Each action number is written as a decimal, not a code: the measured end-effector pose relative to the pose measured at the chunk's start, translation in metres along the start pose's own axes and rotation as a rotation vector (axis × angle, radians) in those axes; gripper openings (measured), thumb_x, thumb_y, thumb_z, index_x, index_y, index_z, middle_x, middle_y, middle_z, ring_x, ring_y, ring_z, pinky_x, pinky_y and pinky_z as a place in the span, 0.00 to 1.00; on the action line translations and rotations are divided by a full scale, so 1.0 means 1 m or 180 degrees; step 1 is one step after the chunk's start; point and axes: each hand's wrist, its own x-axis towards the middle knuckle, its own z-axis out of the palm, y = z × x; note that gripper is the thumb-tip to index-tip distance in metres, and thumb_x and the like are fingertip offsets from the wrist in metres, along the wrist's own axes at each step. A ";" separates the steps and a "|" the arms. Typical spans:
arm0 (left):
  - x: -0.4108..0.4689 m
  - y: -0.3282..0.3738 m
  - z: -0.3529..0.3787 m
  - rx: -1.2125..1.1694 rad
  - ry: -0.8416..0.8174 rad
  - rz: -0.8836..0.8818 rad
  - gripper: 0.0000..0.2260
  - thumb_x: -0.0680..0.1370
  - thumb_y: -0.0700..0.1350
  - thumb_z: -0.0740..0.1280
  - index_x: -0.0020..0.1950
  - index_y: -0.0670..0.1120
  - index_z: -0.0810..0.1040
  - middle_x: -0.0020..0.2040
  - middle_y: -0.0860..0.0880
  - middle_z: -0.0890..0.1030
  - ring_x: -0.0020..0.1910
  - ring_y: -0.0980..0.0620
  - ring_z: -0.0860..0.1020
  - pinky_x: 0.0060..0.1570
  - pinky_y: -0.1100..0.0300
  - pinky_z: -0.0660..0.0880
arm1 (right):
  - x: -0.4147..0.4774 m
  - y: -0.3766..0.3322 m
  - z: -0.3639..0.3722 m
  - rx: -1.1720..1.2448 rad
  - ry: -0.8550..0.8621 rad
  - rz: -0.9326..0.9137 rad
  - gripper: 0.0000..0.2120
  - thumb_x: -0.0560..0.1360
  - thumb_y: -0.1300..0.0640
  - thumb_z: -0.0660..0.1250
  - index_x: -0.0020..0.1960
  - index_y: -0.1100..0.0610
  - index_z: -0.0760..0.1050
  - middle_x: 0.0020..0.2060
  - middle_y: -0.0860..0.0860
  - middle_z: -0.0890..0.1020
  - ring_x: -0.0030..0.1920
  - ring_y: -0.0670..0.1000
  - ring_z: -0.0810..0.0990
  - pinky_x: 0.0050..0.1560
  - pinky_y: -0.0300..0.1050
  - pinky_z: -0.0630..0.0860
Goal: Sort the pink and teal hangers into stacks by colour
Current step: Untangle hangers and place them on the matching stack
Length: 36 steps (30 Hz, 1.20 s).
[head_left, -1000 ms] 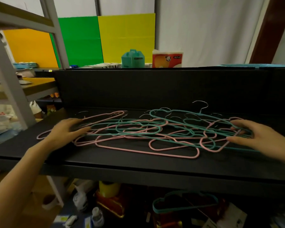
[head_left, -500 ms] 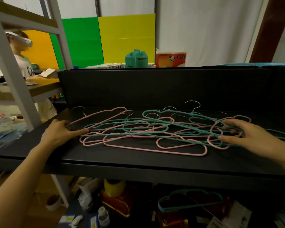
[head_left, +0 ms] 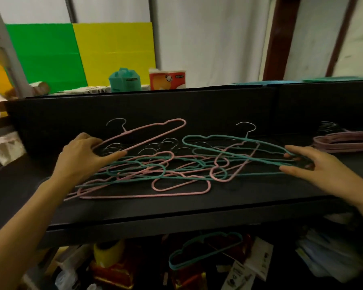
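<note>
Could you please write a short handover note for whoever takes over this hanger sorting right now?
Left hand grips one end of a raised pink hanger. Right hand pinches one end of a teal hanger, lifted off the pile.
The mixed pile lies midway along the shelf; a pink stack sits at far right; a stray teal hanger lies below the shelf.
Done: some pinks stacked.
Left: most of the pile; no teal stack is in view.

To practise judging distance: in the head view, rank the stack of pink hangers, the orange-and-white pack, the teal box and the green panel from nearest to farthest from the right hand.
1. stack of pink hangers, beside the right hand, far right.
2. orange-and-white pack, behind the ledge, centre.
3. teal box, left of the pack.
4. green panel, far left.
</note>
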 end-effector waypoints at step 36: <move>-0.055 0.521 0.198 -0.0326 -0.0589 0.1400 0.40 0.61 0.73 0.57 0.61 0.45 0.74 0.54 0.49 0.72 0.49 0.52 0.72 0.47 0.55 0.73 | -0.176 0.360 -0.365 -0.0219 0.1441 0.1100 0.37 0.42 0.19 0.64 0.49 0.31 0.73 0.39 0.28 0.80 0.43 0.23 0.73 0.41 0.19 0.68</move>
